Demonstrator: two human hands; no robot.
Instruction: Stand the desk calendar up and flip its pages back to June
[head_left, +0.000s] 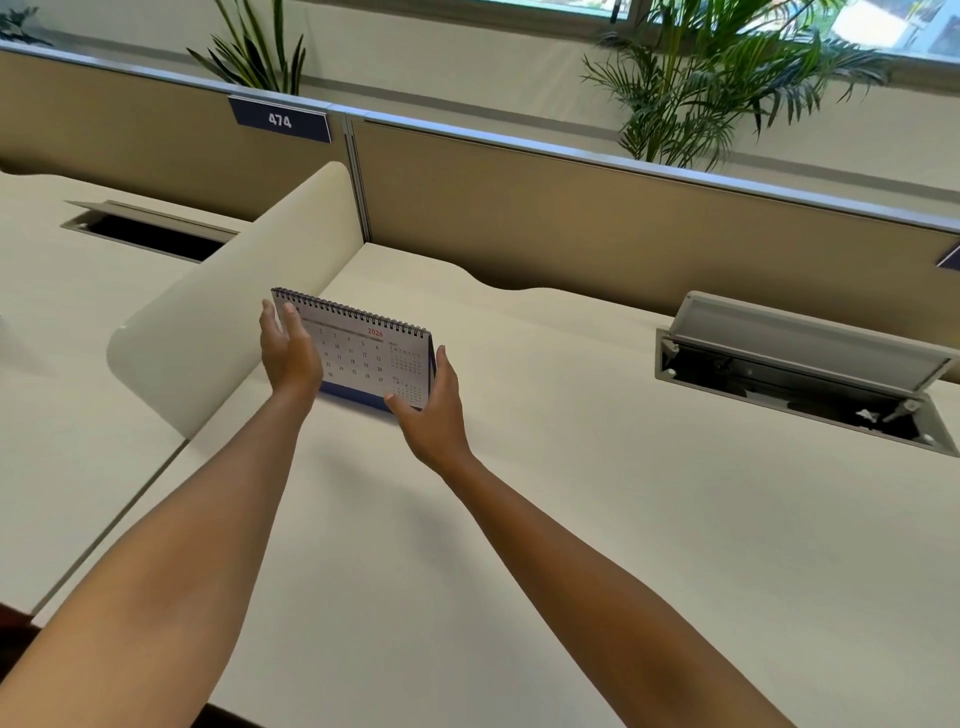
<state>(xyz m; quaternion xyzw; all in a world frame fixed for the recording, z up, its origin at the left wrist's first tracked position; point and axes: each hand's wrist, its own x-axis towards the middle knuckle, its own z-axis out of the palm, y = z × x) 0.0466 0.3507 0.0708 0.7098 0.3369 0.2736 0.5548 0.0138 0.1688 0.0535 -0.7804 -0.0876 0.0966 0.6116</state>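
Observation:
A spiral-bound desk calendar (358, 353) stands upright on the cream desk (519, 519), its white page showing a date grid and a red "2026". The month name at the top left is mostly hidden by my fingers. My left hand (288, 353) lies against the calendar's left edge with the fingers stretched up toward the spiral binding. My right hand (431, 410) cups the lower right corner, thumb on the front of the page, fingers along the right edge. A blue base shows under the page.
A rounded cream divider (218, 322) rises just left of the calendar. A tan partition (571, 218) with a "474" tag (280, 120) runs along the back. An open cable hatch (800, 369) sits at the right, another hatch (145, 234) on the neighbouring desk at the left. Palm plants (717, 78) stand behind.

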